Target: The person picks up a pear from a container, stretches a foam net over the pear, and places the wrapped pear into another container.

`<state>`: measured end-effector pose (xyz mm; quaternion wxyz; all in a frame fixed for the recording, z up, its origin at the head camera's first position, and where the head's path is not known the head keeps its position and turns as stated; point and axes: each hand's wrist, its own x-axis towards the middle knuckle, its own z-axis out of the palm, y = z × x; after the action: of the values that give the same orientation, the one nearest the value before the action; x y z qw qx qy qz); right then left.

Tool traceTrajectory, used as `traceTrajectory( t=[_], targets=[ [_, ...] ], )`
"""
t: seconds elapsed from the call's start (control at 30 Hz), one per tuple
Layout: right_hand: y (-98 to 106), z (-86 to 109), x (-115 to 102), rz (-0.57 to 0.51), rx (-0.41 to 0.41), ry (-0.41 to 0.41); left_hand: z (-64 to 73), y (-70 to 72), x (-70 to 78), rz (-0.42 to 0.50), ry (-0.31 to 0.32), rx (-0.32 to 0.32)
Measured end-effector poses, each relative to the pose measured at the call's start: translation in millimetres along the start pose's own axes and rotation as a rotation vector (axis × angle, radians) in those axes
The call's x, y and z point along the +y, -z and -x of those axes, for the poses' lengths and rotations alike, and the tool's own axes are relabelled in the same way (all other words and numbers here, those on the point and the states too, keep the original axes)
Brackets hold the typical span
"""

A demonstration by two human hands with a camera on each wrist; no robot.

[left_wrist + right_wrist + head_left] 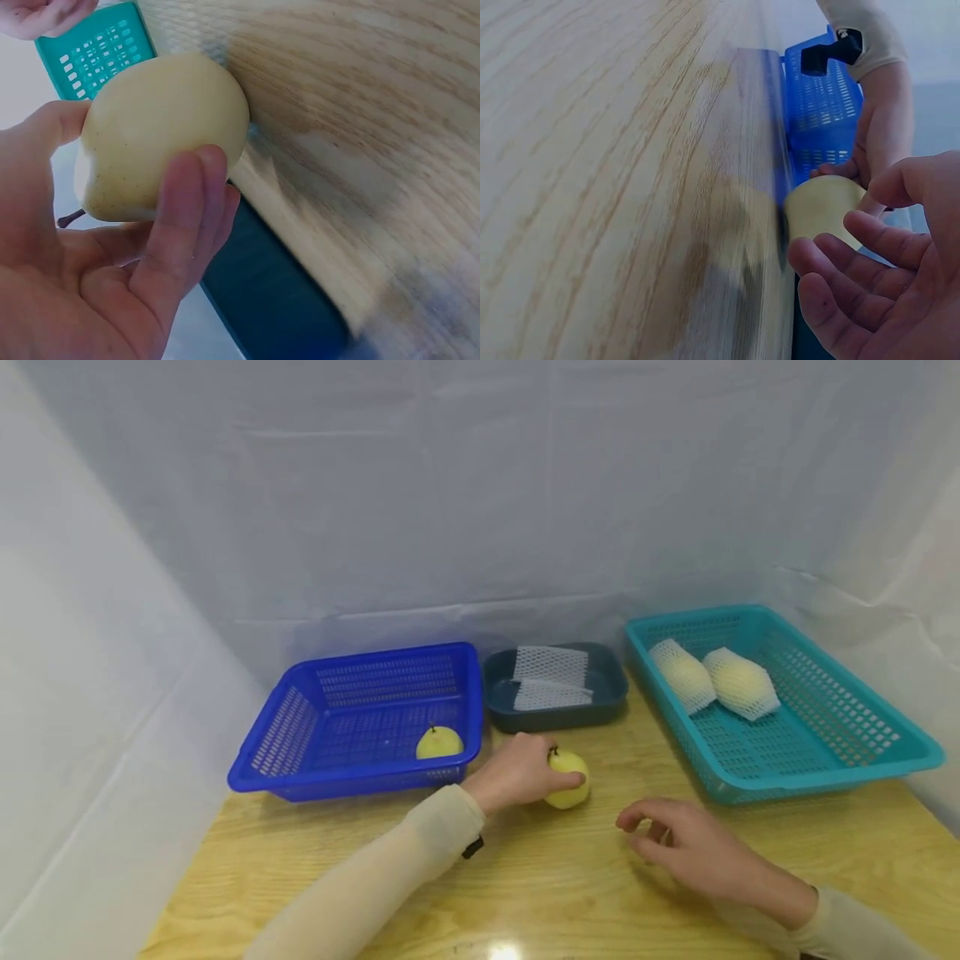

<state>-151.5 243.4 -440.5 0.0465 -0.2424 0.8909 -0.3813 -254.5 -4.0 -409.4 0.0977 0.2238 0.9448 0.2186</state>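
Left hand [519, 772], fingers gripping rounded yellow pear [567, 789], right hand [696, 850] near, fingers loosely open, pale wooden counter [547, 893] beneath

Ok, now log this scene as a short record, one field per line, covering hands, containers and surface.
Left hand: grips a yellow pear
Right hand: holds nothing, fingers loosely bent
Blue basket: one unwrapped fruit
Dark tray: white netting
Teal basket: two net-wrapped fruits
Surface: wooden table
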Motion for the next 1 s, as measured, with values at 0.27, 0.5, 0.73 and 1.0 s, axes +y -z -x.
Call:
traceTrajectory(
  t=[0.27, 0.5, 0.73, 1.0],
  targets=[
    [-1.4, -1.9, -2.2, -0.004, 0.003, -0.001, -1.3, -2.1, 0.3, -0.072, 0.033, 0.03],
    [-2.2, -3.0, -3.3, -0.002, 0.003, -0.001, -2.9, -6.1, -1.1, -0.109, 0.017, 0.057],
    [-3.0, -2.6, -4.7, 0.008, 0.014, -0.004, -1.7, -5.9, 0.2, -0.139, -0.003, 0.063],
    [-5.3, -2.5, -3.9, 0.006, 0.014, -0.003, 0.3, -6.4, 1.2, -0.169, 0.003, 0.066]
  ],
)
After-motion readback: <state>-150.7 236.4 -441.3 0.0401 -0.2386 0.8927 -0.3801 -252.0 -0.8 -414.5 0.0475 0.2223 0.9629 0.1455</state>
